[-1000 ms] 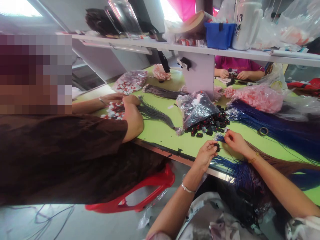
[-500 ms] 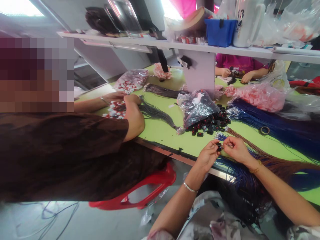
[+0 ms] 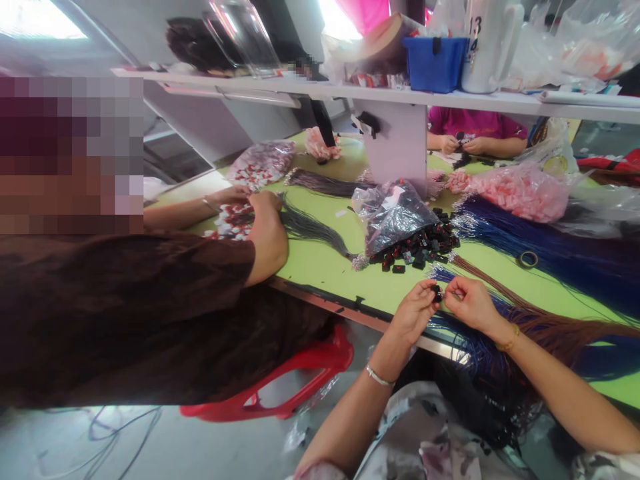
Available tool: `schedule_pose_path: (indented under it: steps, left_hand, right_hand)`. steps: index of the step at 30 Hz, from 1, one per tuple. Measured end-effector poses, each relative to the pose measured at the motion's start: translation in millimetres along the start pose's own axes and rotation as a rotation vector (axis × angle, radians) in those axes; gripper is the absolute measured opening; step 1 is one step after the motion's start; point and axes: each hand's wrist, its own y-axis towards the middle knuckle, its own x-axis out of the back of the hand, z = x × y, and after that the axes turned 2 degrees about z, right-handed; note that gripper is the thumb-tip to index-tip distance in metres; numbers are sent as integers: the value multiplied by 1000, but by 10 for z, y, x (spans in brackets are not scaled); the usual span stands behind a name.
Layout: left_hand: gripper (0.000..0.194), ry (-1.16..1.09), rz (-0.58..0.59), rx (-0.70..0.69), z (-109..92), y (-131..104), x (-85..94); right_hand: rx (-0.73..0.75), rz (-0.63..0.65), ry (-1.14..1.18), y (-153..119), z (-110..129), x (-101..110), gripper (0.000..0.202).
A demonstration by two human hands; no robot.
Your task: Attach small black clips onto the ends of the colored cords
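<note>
Between the thumb and fingers of my left hand (image 3: 416,308) is a small black connector housing (image 3: 437,293), held just above the table's front edge. Close on its right, my right hand (image 3: 467,300) is closed in a pinch on a thin wire whose end is at the housing; the fingers hide most of it. Blue wires (image 3: 465,340) and a bundle of brown wires (image 3: 545,321) lie beneath and beside my right hand. Just beyond my hands, a pile of black connector housings (image 3: 417,248) spills from a clear plastic bag (image 3: 393,210).
At left a co-worker's hand (image 3: 265,207) works over red and white connectors (image 3: 233,221). Across the table is another person's hand (image 3: 475,146). A tape roll (image 3: 527,259) rests on dark blue wires (image 3: 575,247). Overhead runs a shelf (image 3: 340,90); a red stool (image 3: 280,380) stands at lower left.
My hands keep nearly the same pose around the black connector housing. Across the table, the other person's hands have come closer together. The view has shifted slightly.
</note>
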Motion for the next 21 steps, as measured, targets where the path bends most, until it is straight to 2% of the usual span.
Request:
schedule_pose_path:
  steps: [5, 8, 11, 16, 20, 21]
  left_hand:
    - [34, 131, -82, -66, 55, -25, -25]
    - [34, 173, -118, -96, 82, -29, -38]
    - [35, 166, -131, -101, 77, -23, -46]
    - [32, 226, -131, -96, 95, -30, -44]
    - [31, 258, -142, -112, 81, -30, -38]
    - [31, 260, -139, -113, 69, -22, -39]
  right_hand:
    - [-24, 12, 44, -26, -18, -75, 10]
    - [23, 49, 42, -30, -39, -79, 12]
    - [65, 94, 51, -37, -39, -53, 12]
    - [48, 96, 14, -77, -3, -40, 14]
    - [60, 200, 68, 49, -121, 68, 18]
    - [42, 184, 68, 121, -180, 109, 21]
